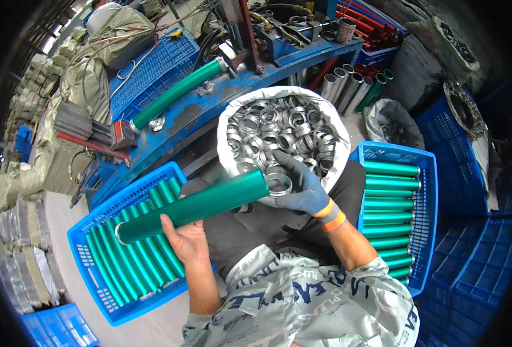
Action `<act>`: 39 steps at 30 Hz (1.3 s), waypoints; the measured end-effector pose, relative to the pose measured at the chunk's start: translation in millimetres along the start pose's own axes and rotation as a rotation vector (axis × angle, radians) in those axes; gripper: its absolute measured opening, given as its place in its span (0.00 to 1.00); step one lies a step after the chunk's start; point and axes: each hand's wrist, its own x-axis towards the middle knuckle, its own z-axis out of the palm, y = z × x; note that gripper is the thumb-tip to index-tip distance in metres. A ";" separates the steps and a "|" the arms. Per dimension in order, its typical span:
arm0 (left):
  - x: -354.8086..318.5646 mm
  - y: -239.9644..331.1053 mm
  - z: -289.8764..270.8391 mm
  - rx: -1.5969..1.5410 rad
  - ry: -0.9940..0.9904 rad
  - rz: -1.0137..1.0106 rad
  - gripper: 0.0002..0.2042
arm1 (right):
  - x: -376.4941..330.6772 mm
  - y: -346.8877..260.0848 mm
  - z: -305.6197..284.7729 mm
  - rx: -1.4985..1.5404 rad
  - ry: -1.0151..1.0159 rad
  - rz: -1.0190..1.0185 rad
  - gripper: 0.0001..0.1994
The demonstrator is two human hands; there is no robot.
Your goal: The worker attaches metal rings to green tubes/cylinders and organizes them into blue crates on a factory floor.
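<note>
My bare left hand [187, 240] is closed around a green metallic tube [198, 202], which slants up to the right across my lap. A silvery ring shows at its lower left end. At the upper right end, my right hand [307, 189], in a blue-grey glove with an orange cuff, grips a metal ring [287, 184] by its edge. The ring sits right by the tube's mouth; whether it touches cannot be told. Just beyond my hands stands a white sack [341, 133] full of loose metal rings [285, 124].
Blue crates with rows of green tubes stand on my left [88, 283] and right [431, 202]. Ahead is a blue metal bench [175, 124] with another green tube [178, 92] set on it. Upright tubes [348, 89] and a bagged bin [392, 124] stand at the far right.
</note>
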 end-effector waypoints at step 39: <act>79.4 64.6 51.8 0.512 -0.131 0.352 0.35 | 38.3 41.0 -54.6 -0.035 0.304 0.020 0.25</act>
